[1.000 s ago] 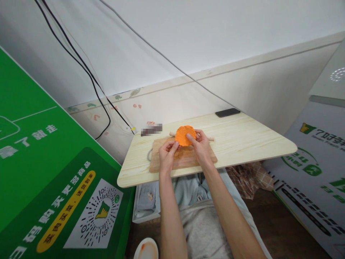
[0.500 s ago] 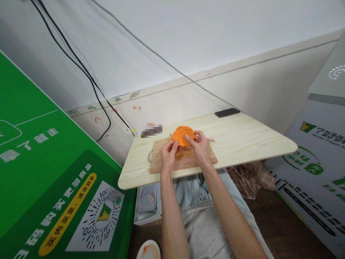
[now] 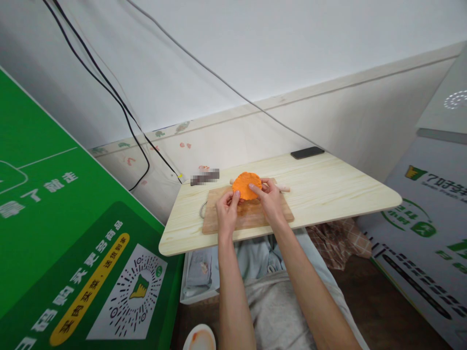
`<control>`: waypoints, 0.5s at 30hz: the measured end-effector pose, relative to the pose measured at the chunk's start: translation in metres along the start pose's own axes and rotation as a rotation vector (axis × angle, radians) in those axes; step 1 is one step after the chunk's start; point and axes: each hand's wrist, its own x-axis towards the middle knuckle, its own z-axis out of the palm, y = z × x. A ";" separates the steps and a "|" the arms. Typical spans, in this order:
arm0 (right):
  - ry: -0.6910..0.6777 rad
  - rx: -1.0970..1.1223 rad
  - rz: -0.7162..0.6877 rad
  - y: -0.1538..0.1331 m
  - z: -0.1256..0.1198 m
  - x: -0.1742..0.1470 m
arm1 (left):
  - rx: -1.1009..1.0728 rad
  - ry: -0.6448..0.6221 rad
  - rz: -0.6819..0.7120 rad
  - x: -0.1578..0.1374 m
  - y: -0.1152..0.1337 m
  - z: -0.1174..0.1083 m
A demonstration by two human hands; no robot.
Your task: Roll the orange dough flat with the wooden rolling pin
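Note:
A flat, roundish orange sheet of what looks like dough or modelling clay (image 3: pixel 245 184) is held up above a wooden cutting board (image 3: pixel 215 221). My left hand (image 3: pixel 228 209) pinches its lower left edge between thumb and fingers. On the right side my right hand (image 3: pixel 270 198) grips it, thumb pressed on the near face and fingers behind. Behind the sheet lies a pale wooden rolling pin (image 3: pixel 284 188), its middle hidden by the sheet and my right hand. The board has a metal handle (image 3: pixel 203 209) at its left end.
The light wood table (image 3: pixel 350 189) bears a black phone (image 3: pixel 307 152) at the back right and a pixelated dark item (image 3: pixel 205 177) at the back left. A green panel (image 3: pixel 91 218) stands at the left. Below are a white box (image 3: pixel 199 296) and a stained white container (image 3: pixel 200 338).
The orange sheet and both hands have shifted very slightly down and left in view. Both hands keep their hold on it.

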 end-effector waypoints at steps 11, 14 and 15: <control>0.004 0.025 -0.047 0.003 0.000 0.002 | -0.110 -0.057 -0.103 0.000 0.003 0.007; 0.009 0.029 -0.037 0.003 -0.001 0.003 | -0.091 -0.054 -0.082 0.000 0.002 0.007; 0.010 0.031 -0.033 0.004 -0.001 0.003 | -0.085 -0.045 -0.078 0.000 0.001 0.006</control>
